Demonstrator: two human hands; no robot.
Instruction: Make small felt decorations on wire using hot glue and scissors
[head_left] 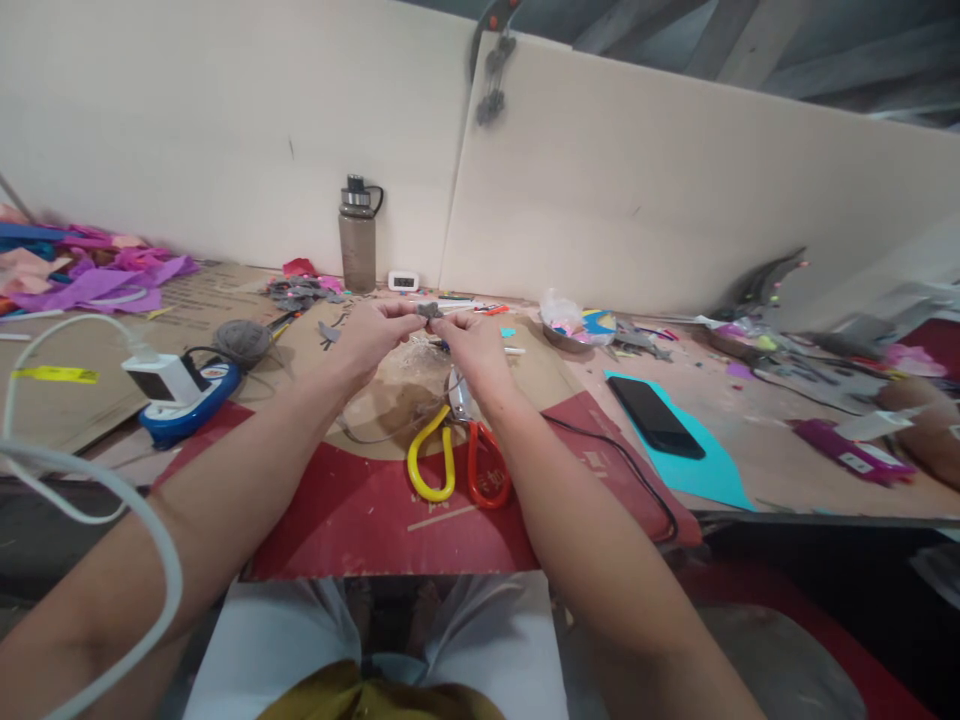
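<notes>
Over the far middle of the table, my left hand (386, 330) and my right hand (472, 345) meet, fingertips pinched around a small grey felt-like piece (428, 311). Its exact shape is too small to make out. Below my right wrist lie scissors with one yellow and one red handle (431, 455), their blades partly hidden by my forearm. Grey scraps (328, 333) rest just left of my left hand. A ball of grey yarn (244, 342) sits farther left, beside a blue power strip with a white charger (169, 383).
A water bottle (358, 235) and a small white digital display (403, 281) stand by the back board. At right are a bowl of coloured bits (568, 335), a black phone (656, 415) on turquoise sheet, and another person's arm (930, 425). A white cable (161, 560) loops at left.
</notes>
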